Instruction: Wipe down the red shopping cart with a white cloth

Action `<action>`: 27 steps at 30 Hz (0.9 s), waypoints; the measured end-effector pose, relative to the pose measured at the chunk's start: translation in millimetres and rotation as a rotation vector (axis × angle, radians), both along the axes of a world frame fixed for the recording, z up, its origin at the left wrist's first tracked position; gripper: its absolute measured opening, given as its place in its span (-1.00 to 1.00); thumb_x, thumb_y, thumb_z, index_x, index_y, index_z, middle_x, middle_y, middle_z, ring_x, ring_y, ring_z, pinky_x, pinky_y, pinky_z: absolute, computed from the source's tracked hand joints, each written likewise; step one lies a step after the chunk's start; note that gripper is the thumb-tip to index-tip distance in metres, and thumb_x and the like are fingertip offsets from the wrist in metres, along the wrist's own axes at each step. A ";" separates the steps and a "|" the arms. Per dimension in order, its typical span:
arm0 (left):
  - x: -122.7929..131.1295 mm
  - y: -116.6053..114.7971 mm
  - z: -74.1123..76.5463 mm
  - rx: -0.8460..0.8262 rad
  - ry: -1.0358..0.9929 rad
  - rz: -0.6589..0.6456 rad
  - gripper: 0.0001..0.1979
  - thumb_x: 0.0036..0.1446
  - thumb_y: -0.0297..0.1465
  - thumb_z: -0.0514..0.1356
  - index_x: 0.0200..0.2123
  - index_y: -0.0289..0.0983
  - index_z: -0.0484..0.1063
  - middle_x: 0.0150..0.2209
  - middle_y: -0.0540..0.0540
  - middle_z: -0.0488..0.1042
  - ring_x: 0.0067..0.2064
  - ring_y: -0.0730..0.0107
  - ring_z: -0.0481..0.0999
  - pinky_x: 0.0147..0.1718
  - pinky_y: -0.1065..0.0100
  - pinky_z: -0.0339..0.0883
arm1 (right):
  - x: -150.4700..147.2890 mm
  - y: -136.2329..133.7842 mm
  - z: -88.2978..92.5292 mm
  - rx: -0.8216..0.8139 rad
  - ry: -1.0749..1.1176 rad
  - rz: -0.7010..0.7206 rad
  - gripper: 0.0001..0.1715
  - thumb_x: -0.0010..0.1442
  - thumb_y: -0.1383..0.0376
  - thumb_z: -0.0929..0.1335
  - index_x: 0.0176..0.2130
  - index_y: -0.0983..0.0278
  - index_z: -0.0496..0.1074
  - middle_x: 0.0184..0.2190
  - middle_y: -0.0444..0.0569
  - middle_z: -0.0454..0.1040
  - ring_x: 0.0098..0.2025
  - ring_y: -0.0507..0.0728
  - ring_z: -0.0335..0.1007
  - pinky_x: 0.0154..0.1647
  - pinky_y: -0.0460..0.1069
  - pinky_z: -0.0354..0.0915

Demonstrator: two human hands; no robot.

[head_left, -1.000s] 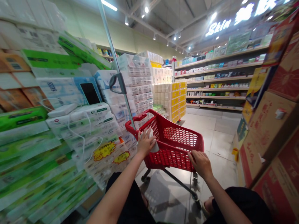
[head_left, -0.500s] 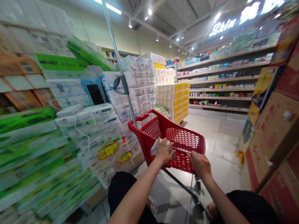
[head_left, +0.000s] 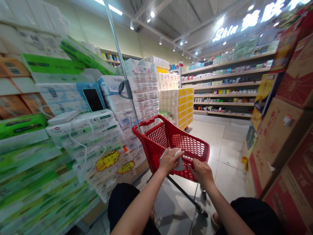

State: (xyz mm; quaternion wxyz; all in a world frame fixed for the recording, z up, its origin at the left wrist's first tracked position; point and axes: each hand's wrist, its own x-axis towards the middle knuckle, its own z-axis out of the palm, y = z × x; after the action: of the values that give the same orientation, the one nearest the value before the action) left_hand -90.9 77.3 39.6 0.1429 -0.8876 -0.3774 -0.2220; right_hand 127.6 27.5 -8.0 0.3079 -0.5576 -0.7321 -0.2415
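A red plastic shopping cart (head_left: 186, 143) stands on the tiled floor in front of me. My left hand (head_left: 170, 160) presses a white cloth (head_left: 179, 164) against the cart's near rim, its fingers closed on the cloth. My right hand (head_left: 201, 171) grips the same rim just to the right, fingers curled over the edge. A grey metal pole (head_left: 122, 68) with a clamp rises from the cart's far left corner.
Stacks of packaged tissue (head_left: 73, 130) fill the left side, with a dark phone (head_left: 93, 99) and a white power bank with cable (head_left: 64, 117) resting on them. Cardboard boxes (head_left: 283, 130) line the right. Shelves of products (head_left: 225, 88) stand at the back across the floor.
My left hand has slid the white cloth rightward along the cart's near rim, from the left corner to beside my right hand. My right hand has kept its grip on the rim.
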 end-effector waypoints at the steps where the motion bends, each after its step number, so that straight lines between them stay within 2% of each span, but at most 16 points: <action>1: -15.0 8.0 1.8 0.004 -0.008 0.049 -0.31 0.21 -0.50 0.07 0.35 0.01 -0.02 0.34 0.06 0.13 0.36 0.35 0.05 0.36 0.09 -0.16 | -0.3 1.2 0.1 -0.001 0.000 -0.001 -0.69 0.35 0.10 0.22 -0.32 0.25 0.33 -0.44 -0.08 0.46 -0.40 0.09 0.34 -0.25 0.00 0.05; 4: -63.7 32.1 10.2 0.004 -0.036 0.191 -0.30 0.19 -0.62 -0.08 0.37 -0.16 -0.09 0.35 -0.01 0.10 0.37 0.40 0.02 0.37 0.13 -0.16 | -0.8 4.4 0.6 -0.009 -0.008 0.000 -0.71 0.35 0.12 0.22 -0.30 0.25 0.32 -0.43 -0.09 0.46 -0.40 0.08 0.34 -0.24 0.00 0.05; 6: -91.4 44.5 17.0 0.012 -0.052 0.265 -0.34 0.21 -0.63 -0.13 0.36 -0.15 -0.05 0.36 0.00 0.09 0.37 0.40 0.02 0.36 0.10 -0.14 | -1.2 5.9 0.7 -0.018 -0.009 0.002 -0.72 0.36 0.12 0.22 -0.31 0.25 0.31 -0.42 -0.09 0.46 -0.39 0.08 0.34 -0.23 0.00 0.05; 9: -108.3 53.0 21.8 0.028 -0.061 0.292 -0.40 0.23 -0.60 -0.12 0.29 -0.09 0.10 0.36 0.02 0.08 0.38 0.35 0.00 0.36 0.05 -0.11 | -2.9 7.0 0.3 -0.022 0.003 0.005 -0.73 0.35 0.13 0.22 -0.29 0.25 0.31 -0.41 -0.10 0.46 -0.38 0.09 0.35 -0.23 0.00 0.05; 11: -98.4 51.1 17.5 0.041 -0.099 0.323 -0.44 0.23 -0.59 -0.08 0.25 -0.11 0.17 0.35 -0.01 0.10 0.39 0.26 -0.04 0.36 -0.02 -0.12 | -4.8 7.1 -0.4 -0.012 0.016 0.008 -0.75 0.35 0.14 0.23 -0.29 0.25 0.31 -0.41 -0.09 0.46 -0.38 0.09 0.35 -0.24 0.00 0.05; 14: -57.2 35.2 0.5 0.042 -0.152 0.332 -0.48 0.23 -0.57 -0.07 0.23 -0.15 0.19 0.29 -0.07 0.17 0.39 0.19 -0.07 0.36 -0.09 -0.14 | -8.0 6.2 -1.1 -0.002 0.032 0.013 -0.75 0.35 0.16 0.23 -0.29 0.25 0.32 -0.42 -0.09 0.46 -0.39 0.08 0.35 -0.26 0.00 0.04; 18: 13.9 -5.4 -24.1 0.025 -0.180 0.201 -0.48 0.19 -0.50 0.02 0.23 -0.23 0.15 0.23 -0.15 0.22 0.39 0.11 -0.10 0.37 -0.14 -0.25 | -10.3 2.4 -1.2 -0.002 0.049 0.014 -0.73 0.35 0.15 0.22 -0.29 0.26 0.33 -0.41 -0.07 0.47 -0.40 0.09 0.34 -0.26 0.00 0.04; 21: 48.4 -31.5 -30.6 -0.002 -0.181 0.105 -0.41 0.13 -0.40 0.12 0.25 -0.25 0.12 0.20 -0.19 0.22 0.39 0.02 -0.12 0.35 -0.20 -0.30 | -8.7 -1.8 -1.5 -0.006 0.052 0.019 -0.74 0.35 0.17 0.22 -0.29 0.26 0.35 -0.41 -0.05 0.47 -0.38 0.11 0.35 -0.23 0.01 0.05; 24: 52.4 -36.3 -26.3 -0.010 -0.119 0.033 -0.40 0.14 -0.32 0.15 0.24 -0.22 0.13 0.17 -0.18 0.25 0.34 0.01 -0.01 0.35 -0.21 -0.33 | -4.7 -5.4 -2.8 -0.005 0.059 0.052 -0.76 0.35 0.19 0.22 -0.28 0.26 0.36 -0.40 -0.05 0.47 -0.35 0.11 0.35 -0.21 0.01 0.06; 27: 32.0 -21.2 -19.3 0.011 0.003 -0.042 -0.44 0.18 -0.35 0.12 0.25 -0.16 0.12 0.12 -0.11 0.30 0.27 0.12 0.14 0.36 -0.15 -0.31 | -0.5 -6.7 -4.5 0.011 0.061 0.083 -0.75 0.35 0.18 0.24 -0.29 0.26 0.37 -0.41 -0.05 0.46 -0.34 0.11 0.35 -0.20 0.00 0.08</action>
State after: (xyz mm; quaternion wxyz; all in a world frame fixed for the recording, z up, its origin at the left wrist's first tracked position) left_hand -58.9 56.1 20.3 0.1438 -0.8949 -0.3572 -0.2257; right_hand 127.1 20.8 -12.5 0.3428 -0.5322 -0.7436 -0.2154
